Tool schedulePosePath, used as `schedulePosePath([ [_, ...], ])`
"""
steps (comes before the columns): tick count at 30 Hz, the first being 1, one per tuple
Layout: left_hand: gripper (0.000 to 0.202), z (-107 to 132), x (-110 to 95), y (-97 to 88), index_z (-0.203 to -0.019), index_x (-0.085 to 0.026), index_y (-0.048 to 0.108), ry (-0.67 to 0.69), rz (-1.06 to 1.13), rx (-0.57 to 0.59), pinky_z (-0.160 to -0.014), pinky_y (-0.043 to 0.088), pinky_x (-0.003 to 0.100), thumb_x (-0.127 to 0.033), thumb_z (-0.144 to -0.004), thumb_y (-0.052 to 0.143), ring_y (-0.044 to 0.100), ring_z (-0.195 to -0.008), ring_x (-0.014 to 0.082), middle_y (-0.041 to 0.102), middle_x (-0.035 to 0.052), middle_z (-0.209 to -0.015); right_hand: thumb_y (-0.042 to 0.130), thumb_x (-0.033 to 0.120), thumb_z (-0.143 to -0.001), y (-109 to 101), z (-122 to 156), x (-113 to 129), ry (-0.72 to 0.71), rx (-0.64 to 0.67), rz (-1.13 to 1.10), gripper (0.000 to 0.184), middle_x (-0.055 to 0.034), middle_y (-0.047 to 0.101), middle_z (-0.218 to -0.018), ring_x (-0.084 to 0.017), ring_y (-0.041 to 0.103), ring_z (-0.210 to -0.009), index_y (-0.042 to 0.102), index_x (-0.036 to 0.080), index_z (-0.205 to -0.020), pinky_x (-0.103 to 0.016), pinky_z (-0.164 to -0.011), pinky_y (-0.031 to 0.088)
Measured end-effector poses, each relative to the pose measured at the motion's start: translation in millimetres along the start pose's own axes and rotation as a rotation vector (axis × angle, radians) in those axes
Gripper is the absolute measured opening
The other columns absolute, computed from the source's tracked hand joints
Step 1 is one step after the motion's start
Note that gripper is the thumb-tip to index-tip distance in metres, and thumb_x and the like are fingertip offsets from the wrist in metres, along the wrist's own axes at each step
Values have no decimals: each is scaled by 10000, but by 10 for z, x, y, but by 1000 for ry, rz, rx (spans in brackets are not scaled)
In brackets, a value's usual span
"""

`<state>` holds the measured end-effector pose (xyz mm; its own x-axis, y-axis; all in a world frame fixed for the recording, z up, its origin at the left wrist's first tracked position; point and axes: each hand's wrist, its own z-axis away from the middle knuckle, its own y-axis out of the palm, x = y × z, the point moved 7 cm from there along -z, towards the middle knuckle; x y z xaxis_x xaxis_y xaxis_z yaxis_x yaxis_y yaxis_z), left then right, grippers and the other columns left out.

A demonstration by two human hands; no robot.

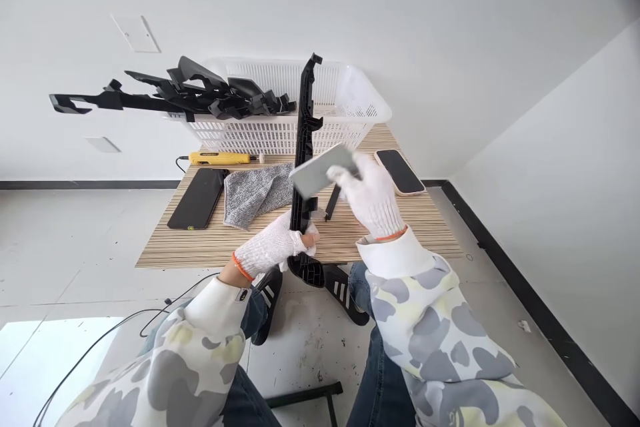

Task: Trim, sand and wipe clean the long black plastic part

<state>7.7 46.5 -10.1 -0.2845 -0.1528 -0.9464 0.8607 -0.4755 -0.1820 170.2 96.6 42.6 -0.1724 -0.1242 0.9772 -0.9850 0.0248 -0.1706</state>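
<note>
Head view: a long black part [303,137] is being held at the edge of the worktop [405,230], pointing forward, its far end being seen against a white basket [240,137]. Its near portion is being wrapped by the closed grip of the left hand [275,240]. A flat grey block [321,171] is being pinched by the grip of the right hand [374,199] across the part; whether contact is being made cannot be told. The step in hand is being judged as applying the block; for the next move, steady hold and careful alignment are seemingly being called for.
</note>
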Motion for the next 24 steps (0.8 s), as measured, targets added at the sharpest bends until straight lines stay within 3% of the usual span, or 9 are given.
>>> schedulePosePath([
  [2, 230, 1, -4, 17, -694, -197, 601, -8, 2, 20, -347, 333, 166, -378, -716, 742, 506, -523, 117, 642, 31, -639, 705, 424, -853, -32, 15, 36, -36, -56, -4, 367, 21, 619, -683, -97, 488, -498, 691, 208, -1149, -209, -433, 382],
  [5, 249, -5, -13, 16, -673, -200, 588, 1, 3, 16, -332, 311, 166, -376, -716, 758, 493, -496, 105, 636, 22, -624, 752, 427, -810, 97, 10, 11, 14, 106, 42, 392, 6, 638, -717, -106, 519, -516, 704, 193, -1121, -228, -463, 420],
  [9, 206, -11, -55, 12, -681, -195, 594, 41, 25, -3, -390, 379, 180, -330, -744, 736, 497, -472, 94, 614, -1, -579, 713, 440, -851, -91, -2, 68, -40, -179, 23, 398, -25, 672, -827, -137, 587, -615, 672, 214, -1176, -249, -523, 472],
  [13, 240, -14, -81, 22, -641, -190, 577, 38, 28, -15, -420, 398, 183, -333, -728, 748, 509, -487, 96, 603, 1, -565, 777, 455, -801, 143, 9, 39, 1, 95, 27, 398, -1, 640, -733, -119, 544, -526, 694, 209, -1103, -239, -469, 447],
  [17, 236, -19, -79, 11, -670, -190, 591, 38, 44, -41, -424, 396, 180, -369, -720, 735, 512, -502, 100, 619, 3, -581, 725, 458, -849, -3, 42, 84, -57, -175, 44, 353, 8, 635, -711, -110, 547, -537, 681, 217, -1103, -210, -462, 429],
  [18, 238, -19, -84, 13, -665, -190, 596, 48, 34, -40, -428, 399, 181, -376, -722, 733, 517, -509, 103, 625, 7, -584, 717, 469, -855, 20, 42, 68, -30, -138, 22, 363, 7, 640, -706, -110, 544, -523, 676, 216, -1111, -207, -442, 415],
  [21, 264, -14, -92, 21, -657, -195, 596, 62, 22, -35, -444, 412, 193, -404, -715, 746, 529, -523, 113, 639, 16, -588, 748, 493, -825, 180, 57, -20, 114, 135, 42, 379, 12, 619, -611, -107, 504, -440, 691, 192, -1047, -205, -369, 347],
  [22, 266, -13, -87, 23, -671, -196, 595, 55, 32, -34, -449, 418, 198, -407, -712, 751, 530, -522, 113, 646, 17, -594, 746, 491, -828, 153, 58, -20, 123, 117, 65, 362, 20, 599, -574, -102, 486, -419, 693, 187, -1017, -201, -360, 330],
  [24, 251, -15, -79, 25, -715, -194, 598, 42, 50, -36, -466, 429, 203, -392, -718, 752, 534, -523, 110, 665, 18, -618, 708, 484, -866, -8, 55, 36, 75, -78, 72, 316, 43, 541, -515, -83, 442, -392, 685, 186, -968, -189, -358, 306],
])
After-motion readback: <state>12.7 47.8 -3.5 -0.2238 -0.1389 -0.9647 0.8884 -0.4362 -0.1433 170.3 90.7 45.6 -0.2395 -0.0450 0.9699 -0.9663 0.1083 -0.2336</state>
